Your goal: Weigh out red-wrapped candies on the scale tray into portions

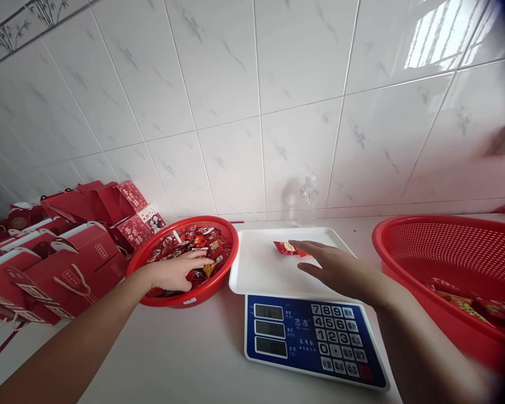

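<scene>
My left hand [179, 270] reaches into a round red basket [227, 238] full of small red candy packets [197, 241]; its fingers lie on the packets, loosely curled. My right hand [334, 265] hovers flat and open over the white tray [261, 264] of a blue electronic scale [311, 336]. One red candy packet [284, 247] lies on the tray just beyond my right fingertips, another red bit shows under them.
Red gift boxes and bags [46, 252] are stacked at the left. A large red basket [450, 252] with some packets stands at the right. A clear plastic bottle [309, 196] stands against the tiled wall behind the scale.
</scene>
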A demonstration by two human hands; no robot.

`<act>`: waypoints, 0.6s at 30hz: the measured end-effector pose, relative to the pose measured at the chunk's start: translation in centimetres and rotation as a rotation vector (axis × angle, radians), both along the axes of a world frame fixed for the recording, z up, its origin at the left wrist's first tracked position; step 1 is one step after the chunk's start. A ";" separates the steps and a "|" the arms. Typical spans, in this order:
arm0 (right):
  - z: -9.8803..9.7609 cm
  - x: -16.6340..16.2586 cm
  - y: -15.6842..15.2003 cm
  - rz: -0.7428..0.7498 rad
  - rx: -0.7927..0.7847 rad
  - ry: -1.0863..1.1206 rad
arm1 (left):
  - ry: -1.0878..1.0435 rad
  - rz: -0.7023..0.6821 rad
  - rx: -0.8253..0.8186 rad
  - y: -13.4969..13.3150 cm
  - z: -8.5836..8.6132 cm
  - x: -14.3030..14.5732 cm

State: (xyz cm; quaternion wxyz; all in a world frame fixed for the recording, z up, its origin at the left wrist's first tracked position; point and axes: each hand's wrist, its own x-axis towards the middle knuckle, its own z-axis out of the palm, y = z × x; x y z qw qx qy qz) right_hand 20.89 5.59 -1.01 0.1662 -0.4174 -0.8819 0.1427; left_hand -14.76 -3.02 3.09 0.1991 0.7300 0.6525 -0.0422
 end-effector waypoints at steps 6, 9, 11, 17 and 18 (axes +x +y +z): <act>-0.1 0.1 -0.1 0.019 -0.004 -0.008 | 0.231 -0.049 0.197 2.3 -2.3 1.3; 0.2 0.1 -0.3 0.012 -0.007 -0.023 | 0.262 -0.071 0.285 2.7 -2.5 1.5; 0.5 0.2 -0.4 0.005 -0.009 -0.029 | 0.276 -0.038 0.317 2.7 -2.1 1.3; 0.7 0.2 -0.5 0.001 -0.004 -0.019 | 0.340 0.079 0.375 2.0 -0.1 0.9; 0.8 0.3 -0.6 0.005 -0.006 -0.019 | 0.349 0.076 0.366 1.9 0.1 1.0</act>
